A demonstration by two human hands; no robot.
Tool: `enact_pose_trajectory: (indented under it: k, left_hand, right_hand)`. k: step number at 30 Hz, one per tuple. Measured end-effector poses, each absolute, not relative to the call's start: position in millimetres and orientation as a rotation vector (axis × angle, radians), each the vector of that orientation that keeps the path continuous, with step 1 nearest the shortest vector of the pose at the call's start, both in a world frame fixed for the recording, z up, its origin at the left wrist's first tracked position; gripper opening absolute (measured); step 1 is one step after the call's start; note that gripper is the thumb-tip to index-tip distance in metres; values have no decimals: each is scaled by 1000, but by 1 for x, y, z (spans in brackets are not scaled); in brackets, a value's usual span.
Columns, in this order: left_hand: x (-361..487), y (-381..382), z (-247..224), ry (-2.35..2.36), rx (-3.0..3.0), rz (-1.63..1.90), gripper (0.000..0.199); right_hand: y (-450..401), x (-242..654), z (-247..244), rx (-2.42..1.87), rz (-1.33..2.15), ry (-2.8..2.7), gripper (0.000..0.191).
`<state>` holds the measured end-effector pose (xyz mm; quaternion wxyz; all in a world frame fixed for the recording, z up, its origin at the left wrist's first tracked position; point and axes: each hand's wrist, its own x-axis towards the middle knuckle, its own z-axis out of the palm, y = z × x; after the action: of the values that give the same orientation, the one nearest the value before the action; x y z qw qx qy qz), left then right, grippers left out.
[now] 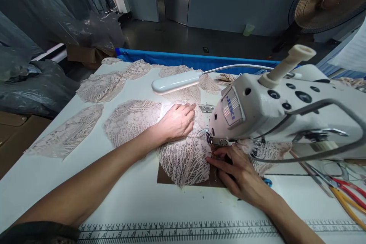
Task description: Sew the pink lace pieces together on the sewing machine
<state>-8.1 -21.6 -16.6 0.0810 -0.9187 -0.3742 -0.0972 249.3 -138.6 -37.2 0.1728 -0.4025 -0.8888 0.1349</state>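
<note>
My left hand lies on a pale pink lace piece beside the sewing machine's needle area, its loosely bent fingers resting on the fabric. From the right, my right hand reaches in just below the presser foot. Its index finger stretches out to touch the lace edge, with the other fingers apart and partly hidden. Beneath the lace is a flat brown sheet. The white sewing machine stands at the right, and its lamp lights the lace from above.
More lace pieces lie across the white table at left and back. A printed ruler runs along the front edge. Scissors with red handles and a yellow-handled tool lie at right. A fan stands behind.
</note>
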Motion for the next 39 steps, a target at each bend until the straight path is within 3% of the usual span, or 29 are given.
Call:
enact_pose_trajectory:
  k: [11, 17, 24, 39]
  left_hand:
    - [-9, -22, -16, -1085, -2739, -317, 36]
    - [11, -60, 5, -1114, -2846, -329, 35]
    - [21, -110, -17, -913, -2892, -376, 41]
    - [25, -117, -14, -1002, -2746, -213, 48]
  right_hand:
    - [-132, 247, -30, -1062, 366, -2511, 39]
    - [-128, 248, -30, -1020, 371, -2502, 36]
    - [-127, 248, -35, -957, 317, -2455, 32]
    - [-125, 249, -35, -930, 297, -2480, 31]
